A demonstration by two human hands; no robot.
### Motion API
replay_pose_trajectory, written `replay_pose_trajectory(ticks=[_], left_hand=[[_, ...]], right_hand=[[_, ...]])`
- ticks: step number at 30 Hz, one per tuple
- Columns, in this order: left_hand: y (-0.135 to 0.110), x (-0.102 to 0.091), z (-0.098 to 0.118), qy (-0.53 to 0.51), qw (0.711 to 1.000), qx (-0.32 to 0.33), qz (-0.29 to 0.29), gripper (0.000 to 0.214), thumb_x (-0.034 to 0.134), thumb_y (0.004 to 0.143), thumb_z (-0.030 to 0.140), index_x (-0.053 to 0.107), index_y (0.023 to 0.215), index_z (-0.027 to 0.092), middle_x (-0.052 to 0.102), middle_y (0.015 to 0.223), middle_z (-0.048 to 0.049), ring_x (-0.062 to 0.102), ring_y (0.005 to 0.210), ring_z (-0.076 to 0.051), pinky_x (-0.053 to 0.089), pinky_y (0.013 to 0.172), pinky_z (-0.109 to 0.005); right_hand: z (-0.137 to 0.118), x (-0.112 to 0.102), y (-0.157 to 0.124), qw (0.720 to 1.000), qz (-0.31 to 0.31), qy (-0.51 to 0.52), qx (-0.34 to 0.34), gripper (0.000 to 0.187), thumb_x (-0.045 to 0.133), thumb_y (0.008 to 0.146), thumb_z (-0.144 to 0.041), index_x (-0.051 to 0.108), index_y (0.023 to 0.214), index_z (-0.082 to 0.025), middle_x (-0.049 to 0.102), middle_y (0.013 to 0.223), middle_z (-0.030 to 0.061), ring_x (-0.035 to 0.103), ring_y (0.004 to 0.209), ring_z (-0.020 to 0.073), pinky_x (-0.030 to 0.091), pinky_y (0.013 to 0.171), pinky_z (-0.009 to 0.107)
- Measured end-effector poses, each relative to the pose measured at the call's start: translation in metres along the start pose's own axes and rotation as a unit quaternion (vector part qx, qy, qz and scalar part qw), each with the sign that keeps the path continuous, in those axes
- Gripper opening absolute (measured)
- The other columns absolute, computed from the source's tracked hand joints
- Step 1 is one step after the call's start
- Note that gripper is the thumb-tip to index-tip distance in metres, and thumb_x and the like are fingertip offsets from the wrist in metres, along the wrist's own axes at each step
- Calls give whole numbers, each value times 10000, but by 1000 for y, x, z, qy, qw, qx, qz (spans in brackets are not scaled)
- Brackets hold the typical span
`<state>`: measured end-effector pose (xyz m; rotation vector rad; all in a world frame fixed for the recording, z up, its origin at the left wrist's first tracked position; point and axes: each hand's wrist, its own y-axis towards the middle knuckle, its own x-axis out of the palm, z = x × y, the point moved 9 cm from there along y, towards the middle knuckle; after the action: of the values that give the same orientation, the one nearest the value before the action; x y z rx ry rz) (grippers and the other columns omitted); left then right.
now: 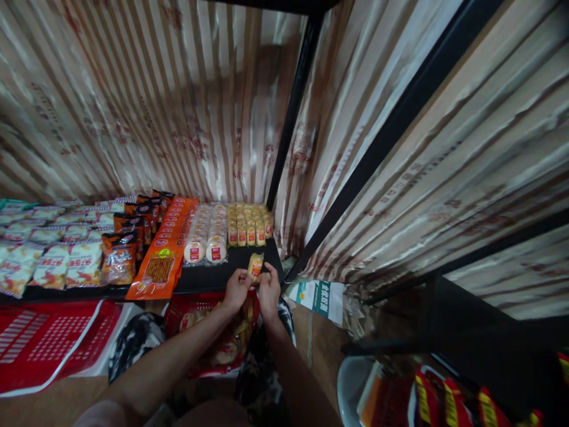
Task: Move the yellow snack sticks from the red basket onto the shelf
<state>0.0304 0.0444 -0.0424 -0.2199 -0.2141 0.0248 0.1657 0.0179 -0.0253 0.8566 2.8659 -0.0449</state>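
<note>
Between my two hands is a small yellow wrapped snack packet [255, 266] with a red and white label, held upright over the front of the black shelf [213, 276]. My left hand [237, 290] pinches its lower left side. On the right edge, the fingers of my right hand [269, 292] are closed against it. Rows of matching yellow snack packets [247, 232] stand just behind, at the shelf's right end. Left of them are rows of round white wrapped cakes [206, 250]. Below my hands, a red basket [195, 302] holds more wrapped snacks.
Further left lie orange snack strips [162, 249], brown-orange bags [119, 258] and white snack bags [51, 264]. Another red basket [48, 341] sits at lower left. A black frame post [296, 112] rises at the shelf's corner. At lower right are a pale basin [351, 385] and red-yellow packets [457, 403].
</note>
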Motion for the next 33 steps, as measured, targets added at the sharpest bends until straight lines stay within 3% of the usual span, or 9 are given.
replay_pose_trajectory(ticks=[6, 11, 16, 18, 22, 27, 30, 33], left_hand=[[16, 11, 3, 38, 999, 7, 3, 175, 642, 677, 277, 526, 718, 153, 570, 610, 35, 552, 553, -83, 476, 571, -208], [28, 21, 7, 103, 994, 44, 2, 5, 555, 716, 151, 550, 716, 152, 605, 657, 15, 549, 597, -83, 441, 607, -188], [42, 33, 10, 217, 971, 90, -37, 124, 512, 728, 104, 600, 796, 159, 622, 756, -10, 569, 689, -103, 460, 709, -228], [44, 38, 18, 304, 941, 142, -50, 186, 501, 734, 99, 621, 858, 169, 623, 822, -29, 573, 774, -129, 461, 784, -273], [44, 44, 38, 467, 844, 263, -40, 291, 438, 759, 87, 626, 969, 156, 626, 980, -89, 535, 981, -204, 436, 900, -377], [48, 59, 46, 569, 725, 384, -61, 461, 432, 738, 78, 545, 1181, 133, 454, 1338, -102, 272, 1309, -262, 321, 1037, -440], [55, 67, 42, 604, 675, 416, -84, 560, 431, 740, 95, 440, 1299, 143, 335, 1429, -84, 149, 1362, -260, 256, 1071, -462], [62, 74, 41, 624, 643, 434, -97, 581, 413, 772, 124, 363, 1351, 146, 280, 1457, -72, 98, 1374, -252, 209, 1089, -473]], right_hand=[[-11, 6, 12, 995, 3, -96, -40, 379, 465, 762, -379, 571, 1058, -166, 601, 1003, 96, 564, 890, 202, 426, 836, 324], [-17, 8, 24, 975, 13, -213, -61, 418, 483, 773, -414, 576, 1076, -142, 615, 983, 126, 556, 911, 241, 411, 839, 354], [-16, 8, 42, 962, 22, -263, -72, 400, 464, 789, -376, 574, 1083, -128, 613, 995, 137, 561, 906, 242, 422, 809, 344], [-16, 6, 48, 961, 37, -261, -86, 415, 446, 802, -367, 555, 1108, -108, 600, 1045, 156, 541, 973, 250, 405, 854, 354], [-15, 3, 54, 958, 73, -249, -119, 446, 397, 835, -368, 504, 1170, -94, 560, 1141, 183, 489, 1081, 263, 366, 917, 379], [-5, 4, 60, 958, 79, -247, -121, 507, 351, 859, -396, 436, 1250, -84, 516, 1205, 204, 468, 1134, 269, 374, 916, 389], [-2, 4, 64, 960, 79, -238, -126, 539, 332, 866, -420, 400, 1287, -90, 492, 1245, 205, 450, 1167, 267, 369, 931, 397], [-1, 4, 68, 961, 79, -228, -137, 544, 312, 875, -433, 391, 1296, -99, 480, 1266, 204, 442, 1183, 259, 368, 941, 401]])
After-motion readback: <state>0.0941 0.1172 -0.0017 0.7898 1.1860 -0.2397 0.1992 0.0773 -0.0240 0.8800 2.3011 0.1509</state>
